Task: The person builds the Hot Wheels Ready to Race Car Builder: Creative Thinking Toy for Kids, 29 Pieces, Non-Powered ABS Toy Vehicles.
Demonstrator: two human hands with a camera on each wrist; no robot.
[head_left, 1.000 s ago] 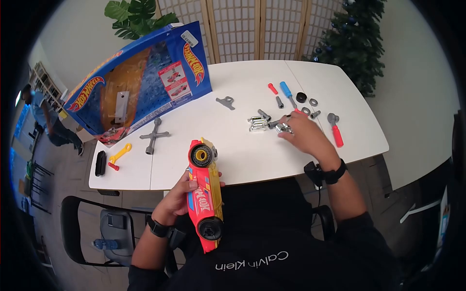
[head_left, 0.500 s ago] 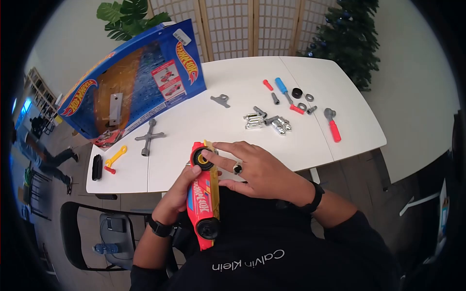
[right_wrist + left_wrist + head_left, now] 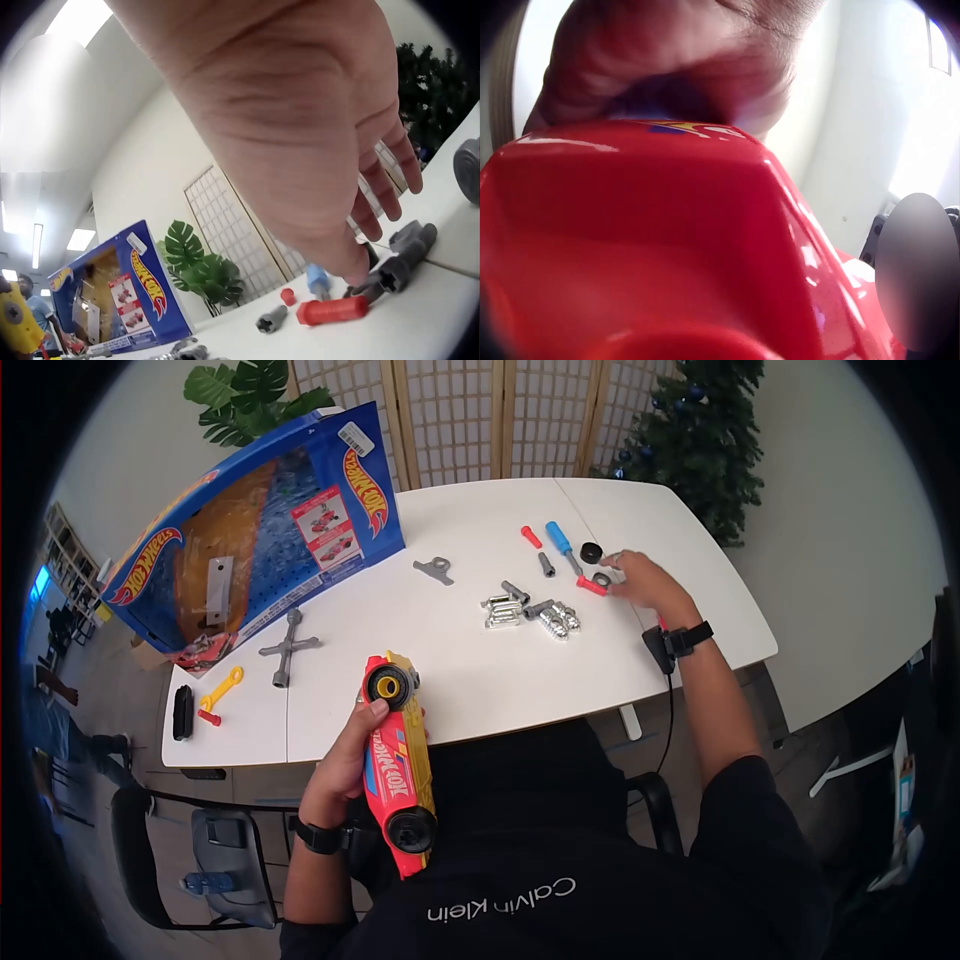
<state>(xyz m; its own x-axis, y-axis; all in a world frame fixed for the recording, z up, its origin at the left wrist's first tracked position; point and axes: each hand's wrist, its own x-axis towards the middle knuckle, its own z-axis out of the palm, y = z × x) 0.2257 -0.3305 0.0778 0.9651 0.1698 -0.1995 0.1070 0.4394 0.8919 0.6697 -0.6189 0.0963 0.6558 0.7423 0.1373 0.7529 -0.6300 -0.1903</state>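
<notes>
My left hand grips a red and yellow toy car on end over my lap, thumb beside the upper black wheel. In the left wrist view the car's glossy red body fills the lower part, with the hand behind it. My right hand reaches over small parts at the table's right, fingers mostly extended. Near its fingertips are a black tyre, a grey ring and a red bolt. The right wrist view shows the thumb close over grey parts beside that red bolt.
A blue Hot Wheels box stands at the table's left, near a grey cross wrench and yellow wrench. Silver engine parts, grey bolts, a grey bracket and a blue screwdriver lie on the white table.
My right hand went from the silver parts to the car's upper wheel, then back out to the table's right side. The left hand keeps its hold on the car.
</notes>
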